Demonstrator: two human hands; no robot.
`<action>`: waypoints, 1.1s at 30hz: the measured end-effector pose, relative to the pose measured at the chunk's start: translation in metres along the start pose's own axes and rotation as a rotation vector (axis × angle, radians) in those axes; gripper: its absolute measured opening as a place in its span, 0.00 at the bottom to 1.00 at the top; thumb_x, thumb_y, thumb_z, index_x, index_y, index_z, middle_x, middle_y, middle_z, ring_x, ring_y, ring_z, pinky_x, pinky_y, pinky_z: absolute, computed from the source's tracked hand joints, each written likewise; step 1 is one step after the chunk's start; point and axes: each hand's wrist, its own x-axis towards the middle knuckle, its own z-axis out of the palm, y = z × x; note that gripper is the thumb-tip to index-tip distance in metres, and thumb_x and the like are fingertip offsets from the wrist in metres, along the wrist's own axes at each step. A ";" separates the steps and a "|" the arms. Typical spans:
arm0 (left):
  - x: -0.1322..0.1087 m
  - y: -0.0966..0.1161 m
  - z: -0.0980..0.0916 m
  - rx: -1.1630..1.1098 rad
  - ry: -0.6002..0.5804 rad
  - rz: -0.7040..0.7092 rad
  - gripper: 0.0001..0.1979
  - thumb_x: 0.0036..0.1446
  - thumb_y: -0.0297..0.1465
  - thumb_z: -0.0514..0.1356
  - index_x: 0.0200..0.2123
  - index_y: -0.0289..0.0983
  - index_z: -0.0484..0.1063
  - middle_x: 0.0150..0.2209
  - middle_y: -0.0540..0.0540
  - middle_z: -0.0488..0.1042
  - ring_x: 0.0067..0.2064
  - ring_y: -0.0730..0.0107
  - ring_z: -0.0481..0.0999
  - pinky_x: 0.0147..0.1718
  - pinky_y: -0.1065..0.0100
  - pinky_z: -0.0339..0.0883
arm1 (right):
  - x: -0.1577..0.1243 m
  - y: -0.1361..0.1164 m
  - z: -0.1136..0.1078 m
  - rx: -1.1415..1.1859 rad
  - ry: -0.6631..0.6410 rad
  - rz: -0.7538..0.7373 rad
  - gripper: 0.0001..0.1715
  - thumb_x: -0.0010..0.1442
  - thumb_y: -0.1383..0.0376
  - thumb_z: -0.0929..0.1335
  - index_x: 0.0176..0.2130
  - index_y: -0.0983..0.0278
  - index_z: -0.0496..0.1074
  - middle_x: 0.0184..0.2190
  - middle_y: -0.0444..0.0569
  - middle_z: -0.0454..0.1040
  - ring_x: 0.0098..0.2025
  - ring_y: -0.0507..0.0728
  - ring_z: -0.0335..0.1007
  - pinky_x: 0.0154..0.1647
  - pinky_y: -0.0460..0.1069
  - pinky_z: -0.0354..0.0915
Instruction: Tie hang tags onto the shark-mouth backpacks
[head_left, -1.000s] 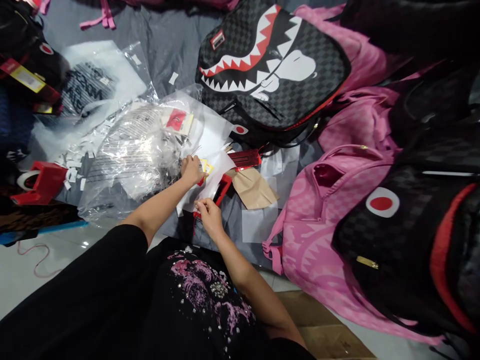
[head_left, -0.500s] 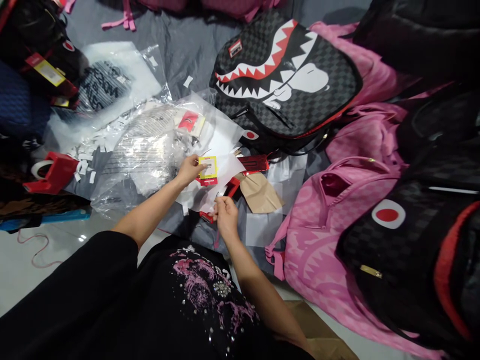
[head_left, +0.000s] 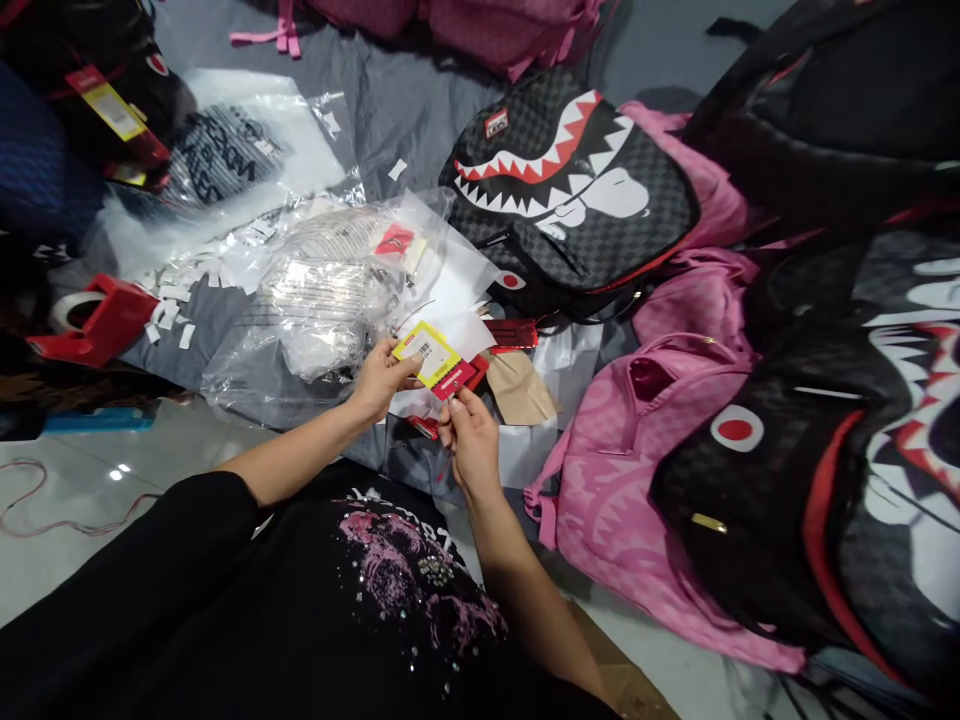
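Between my hands is a yellow and red price tag (head_left: 433,356) with a barcode on its pale face. My left hand (head_left: 380,380) pinches its left side between thumb and fingers. The fingers of my right hand (head_left: 471,432) are closed at the tag's lower red end; whether they also grip something small there is hidden. Just behind the tag, a red tape dispenser is partly covered, beside a brown paper piece (head_left: 519,387). Crumpled clear plastic bags (head_left: 319,300) lie to the left of my hands, with a red card (head_left: 394,239) on them.
A black checkered backpack (head_left: 577,190) with a shark mouth lies behind. Pink (head_left: 600,500) and black (head_left: 720,510) backpacks crowd the right. Another red tape dispenser (head_left: 112,318) sits at left, near scattered white paper bits (head_left: 171,305). The grey cloth (head_left: 375,100) lies underneath.
The tag has tilted and shifted slightly right. My right hand has come up to its lower end, where before it was apart from it. The view has turned a little.
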 end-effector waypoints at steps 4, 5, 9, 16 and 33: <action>-0.019 -0.001 -0.024 0.242 -0.191 0.032 0.28 0.44 0.48 0.70 0.37 0.36 0.63 0.38 0.46 0.76 0.38 0.65 0.78 0.38 0.61 0.75 | -0.007 -0.003 -0.010 -0.231 0.037 -0.064 0.18 0.55 0.51 0.68 0.28 0.62 0.65 0.20 0.39 0.66 0.16 0.46 0.53 0.18 0.44 0.50; -0.024 0.003 -0.032 0.399 -0.241 0.127 0.28 0.45 0.48 0.70 0.39 0.35 0.65 0.40 0.43 0.76 0.41 0.61 0.78 0.43 0.56 0.75 | -0.010 -0.005 -0.014 -0.343 0.029 -0.090 0.17 0.56 0.52 0.67 0.28 0.62 0.65 0.20 0.40 0.67 0.18 0.47 0.55 0.19 0.44 0.51; -0.049 0.024 -0.056 1.107 -0.405 0.663 0.34 0.50 0.44 0.69 0.57 0.37 0.67 0.61 0.36 0.68 0.63 0.47 0.65 0.64 0.44 0.53 | -0.026 -0.006 -0.024 -0.743 -0.112 -0.197 0.12 0.59 0.58 0.64 0.31 0.63 0.72 0.21 0.43 0.70 0.24 0.52 0.65 0.27 0.47 0.58; -0.090 -0.005 -0.058 1.039 -0.352 0.313 0.15 0.64 0.33 0.53 0.48 0.37 0.75 0.39 0.45 0.80 0.38 0.64 0.78 0.40 0.66 0.68 | -0.050 0.014 -0.009 -0.729 -0.215 -0.267 0.15 0.63 0.61 0.62 0.45 0.63 0.72 0.29 0.47 0.76 0.27 0.54 0.71 0.32 0.49 0.66; -0.173 -0.078 -0.025 0.645 -0.148 0.336 0.15 0.63 0.32 0.54 0.52 0.36 0.70 0.46 0.44 0.78 0.47 0.66 0.77 0.46 0.68 0.69 | -0.119 0.026 -0.045 -0.528 -0.083 -0.260 0.09 0.63 0.59 0.66 0.38 0.63 0.70 0.29 0.44 0.78 0.21 0.51 0.71 0.25 0.46 0.67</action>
